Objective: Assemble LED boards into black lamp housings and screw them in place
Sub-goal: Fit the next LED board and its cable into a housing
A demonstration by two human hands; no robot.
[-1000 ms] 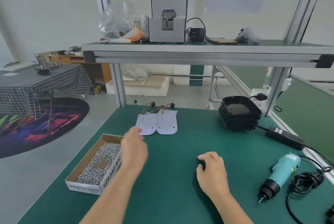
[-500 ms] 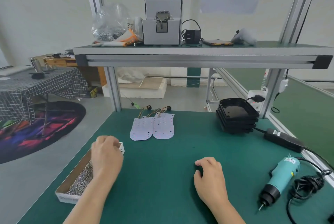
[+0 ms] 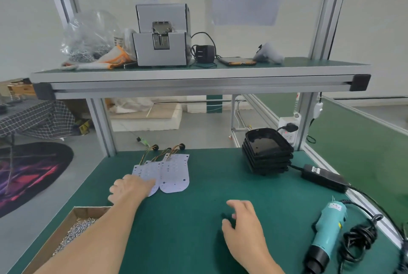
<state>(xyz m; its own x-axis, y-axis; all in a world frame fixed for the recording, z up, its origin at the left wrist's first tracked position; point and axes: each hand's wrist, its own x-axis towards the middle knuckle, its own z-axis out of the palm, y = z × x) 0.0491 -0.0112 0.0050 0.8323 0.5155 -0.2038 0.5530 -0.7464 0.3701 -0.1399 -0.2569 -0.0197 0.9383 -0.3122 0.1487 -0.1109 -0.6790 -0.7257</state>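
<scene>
– Three white wired LED boards point(image 3: 174, 174), where?
– Fanned on the green table point(image 3: 187, 234); the left hand point(image 3: 130, 188) touches the nearest with relaxed fingers.
– And the right hand point(image 3: 242, 227)?
– Loosely curled, grip unclear. Black plastic lamp housings point(image 3: 267, 154) are stacked far right.

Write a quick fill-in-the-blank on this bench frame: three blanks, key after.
1. The left hand touches the LED boards, which are ____ in colour.
2. The screw box sits by the ____ forearm.
3. The teal screwdriver lies to the ____ of the right hand.
Missing: white; left; right.
</scene>
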